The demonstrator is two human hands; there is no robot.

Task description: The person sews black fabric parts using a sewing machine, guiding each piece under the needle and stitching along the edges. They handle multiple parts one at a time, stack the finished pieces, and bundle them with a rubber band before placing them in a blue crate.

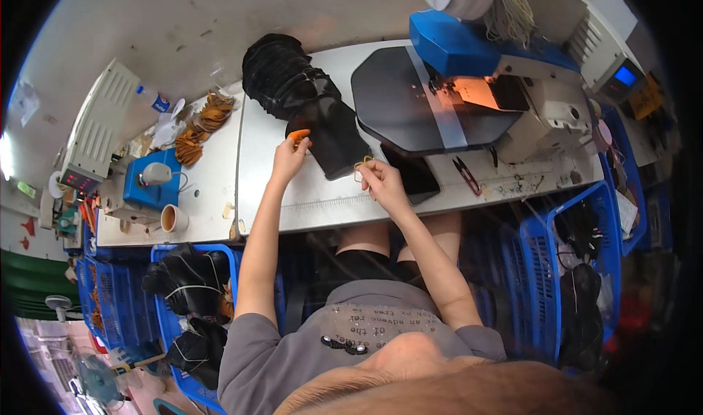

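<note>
A flat black piece (329, 133) of leather-like material lies on the white table, its near end toward me. Behind it sits a bulky stack of similar black pieces (282, 74). My left hand (290, 157) is at the left edge of the flat piece with its fingers curled together. Something orange, perhaps a finger cover, shows at its fingertips; whether it grips anything is hidden. Just off the piece's near right corner, my right hand (383, 180) pinches a thin yellow loop (359, 167) that looks like a rubber band.
Right of the black piece is a blue-headed sewing machine (454, 45) with a dark bed plate (395, 100). A black phone-like slab (414, 177) and red-handled snips (467, 177) lie nearer. Brown bundles (201, 126) and a cup (173, 219) stand left. Blue baskets (538, 268) flank my legs.
</note>
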